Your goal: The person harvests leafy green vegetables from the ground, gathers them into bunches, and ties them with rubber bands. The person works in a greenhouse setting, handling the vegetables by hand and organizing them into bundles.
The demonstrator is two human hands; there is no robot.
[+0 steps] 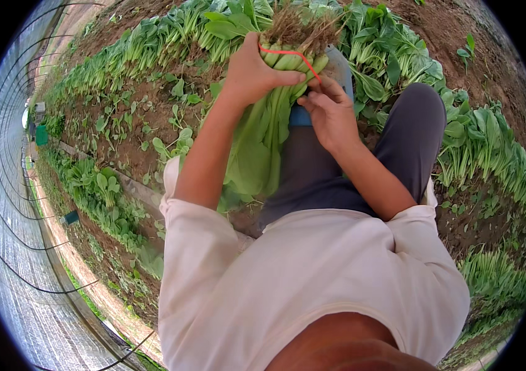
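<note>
A bundle of leafy greens (pixel 263 134) lies across in front of me, its brown roots (pixel 302 28) pointing away and its leaves hanging toward my lap. My left hand (pixel 258 69) grips the pale stems near the root end, thumb across the top. An orange-red band (pixel 291 52) runs over the stems just below the roots. At the bundle's right side, my right hand (pixel 330 104) pinches the band's end between thumb and fingers. The underside of the bundle and the band's far course are hidden.
Behind the bundle is a blue object (pixel 301 116), partly covered. Rows of pulled greens (pixel 151 51) lie on the soil at left, with more greens (pixel 481 134) at right. My bent knee (pixel 414 111) rises beside my right forearm. Plastic greenhouse sheeting (pixel 12 208) curves along the left.
</note>
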